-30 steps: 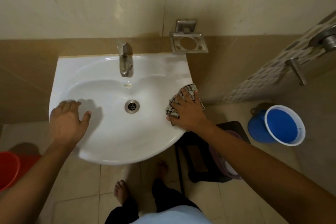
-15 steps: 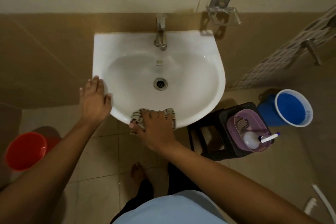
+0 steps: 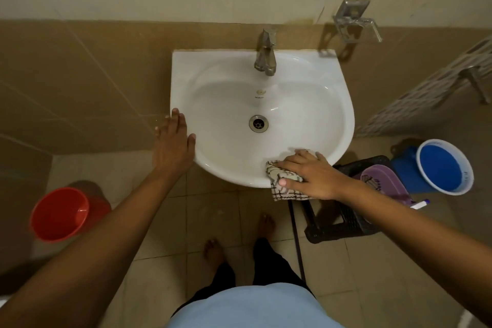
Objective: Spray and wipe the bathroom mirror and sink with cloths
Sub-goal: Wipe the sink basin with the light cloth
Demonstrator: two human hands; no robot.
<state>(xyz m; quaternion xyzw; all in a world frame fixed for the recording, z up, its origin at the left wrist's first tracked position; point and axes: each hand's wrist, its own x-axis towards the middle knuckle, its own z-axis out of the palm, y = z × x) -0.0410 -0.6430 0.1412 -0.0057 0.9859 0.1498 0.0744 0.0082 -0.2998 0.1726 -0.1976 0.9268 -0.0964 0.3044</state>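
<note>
Right hand [image 3: 310, 177]: fingers spread flat, pressing a checked cloth [image 3: 283, 185] onto the near right rim of the white sink [image 3: 343, 114]; thumb lies across the cloth. Part of the cloth hangs over the rim's outer edge, below the hand.

Left hand [image 3: 173, 142]: open, fingers straight, resting on the sink's left rim, thumb on the rim's inner side; holds nothing.

2 bare feet [image 3: 213, 250] on the tiled floor, nearer than both hands.

Red bucket [image 3: 60, 214]: on the floor, left of and nearer than the left hand.

Black stool [image 3: 343, 218]: just right of the right hand, partly under its forearm. A purple basket [image 3: 383, 181] sits on it.

Blue bucket [image 3: 444, 165]: right of the stool, well apart from the right hand.

Drain [image 3: 258, 123]: in the basin, beyond the right hand, between the 2 hands.

Metal tap [image 3: 265, 54]: at the sink's far edge.

Metal soap holder [image 3: 352, 21]: on the wall, beyond and right of the tap.
</note>
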